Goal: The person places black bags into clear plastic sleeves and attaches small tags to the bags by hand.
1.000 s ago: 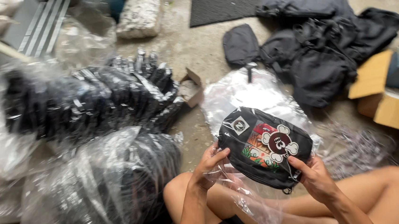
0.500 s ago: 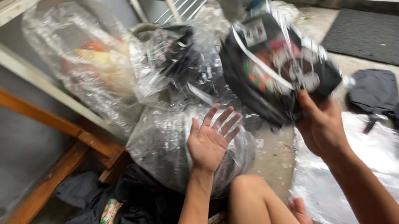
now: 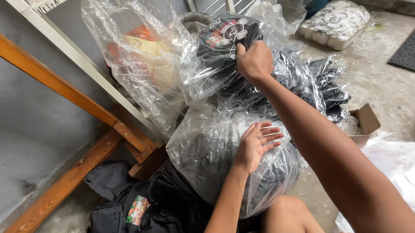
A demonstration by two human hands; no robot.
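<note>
Right hand [image 3: 254, 61] on bagged pouch [image 3: 226, 36]

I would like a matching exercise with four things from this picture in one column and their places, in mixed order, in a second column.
Things:
1. right hand
2. left hand
3. small cardboard box
4. loose black bags

Places:
A. on the floor at the lower left, beside the wooden beam
B. flat on the big clear plastic sack of black goods
C. on the printed black pouch at the top of the pile
D. open on the concrete floor, to the right of the pile

Pairs: 1-C, 2-B, 3-D, 4-A
</note>
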